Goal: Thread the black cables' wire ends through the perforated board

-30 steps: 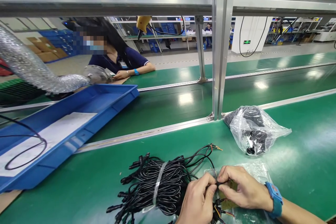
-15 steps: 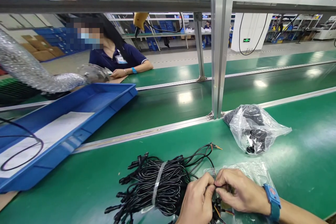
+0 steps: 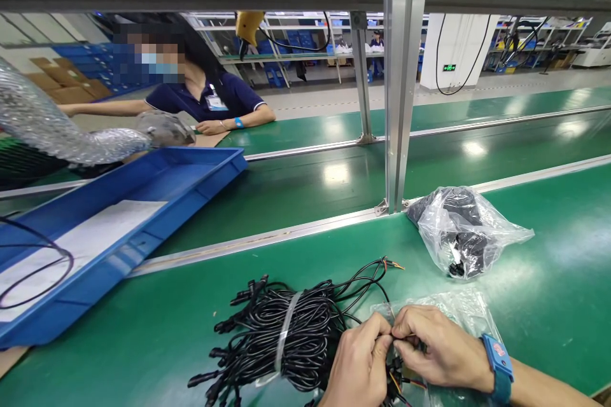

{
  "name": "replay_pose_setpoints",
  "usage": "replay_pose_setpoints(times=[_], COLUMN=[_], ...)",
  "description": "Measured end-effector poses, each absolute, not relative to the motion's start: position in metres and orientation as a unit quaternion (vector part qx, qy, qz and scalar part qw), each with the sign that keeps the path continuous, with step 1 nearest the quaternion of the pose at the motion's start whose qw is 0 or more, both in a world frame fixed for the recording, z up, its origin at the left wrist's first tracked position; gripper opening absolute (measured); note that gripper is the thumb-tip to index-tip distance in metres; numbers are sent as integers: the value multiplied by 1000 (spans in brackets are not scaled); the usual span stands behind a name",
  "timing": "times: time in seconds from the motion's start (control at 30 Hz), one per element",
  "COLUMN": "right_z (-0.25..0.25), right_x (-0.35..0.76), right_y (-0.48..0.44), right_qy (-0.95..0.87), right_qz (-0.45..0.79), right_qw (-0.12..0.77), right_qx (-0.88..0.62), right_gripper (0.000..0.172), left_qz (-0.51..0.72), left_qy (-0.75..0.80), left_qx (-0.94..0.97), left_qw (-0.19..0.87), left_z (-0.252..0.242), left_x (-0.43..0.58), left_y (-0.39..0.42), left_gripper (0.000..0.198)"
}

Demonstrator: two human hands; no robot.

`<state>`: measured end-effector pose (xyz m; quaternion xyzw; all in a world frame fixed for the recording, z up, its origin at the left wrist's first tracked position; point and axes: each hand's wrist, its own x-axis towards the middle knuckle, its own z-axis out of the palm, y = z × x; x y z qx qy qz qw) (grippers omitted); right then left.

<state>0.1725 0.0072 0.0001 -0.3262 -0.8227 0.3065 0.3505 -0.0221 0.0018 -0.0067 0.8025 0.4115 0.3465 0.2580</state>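
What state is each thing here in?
Left hand: fingers pinching a small dark piece
Right hand: fingers pinching that piece too
Cable bundle: coiled, strapped
Coloured wire ends: exposed
Clear bag: holding dark items, closure unclear
Blue tray: open-topped, holding paper
Wristband: fastened

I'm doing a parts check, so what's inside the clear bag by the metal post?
The clear bag holds black items, with small black pieces at its near end. Folds and glare blur their shapes, and whatever lies beneath the uppermost items is covered.

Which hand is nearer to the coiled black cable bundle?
Left. The left hand is beside the cable bundle, at its right end; the right hand is farther right.
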Motion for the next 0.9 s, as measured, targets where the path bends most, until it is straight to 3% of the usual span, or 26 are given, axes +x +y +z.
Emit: replay_pose_setpoints(times=[0.4,0.53,0.67,0.9], right_z=[1,3,4,5], right_x=[173,174,178,182], right_y=[7,10,13,14], right_qy=[-814,-784,-765,-770], right_qz=[330,356,378,383], right_qw=[331,357,359,346], right_qx=[-345,-362,-378,-376], right_gripper=[5,2,8,10], left_qz=[340,344,330,348], left_qy=[425,423,420,450], left_qx=[795,778,762,746], left_qw=[267,313,368,345], left_z=[-10,-7,-2,-5], left_x=[-22,-24,-25,-22], left_y=[0,1,2,3], left_gripper=[23,22,15,16])
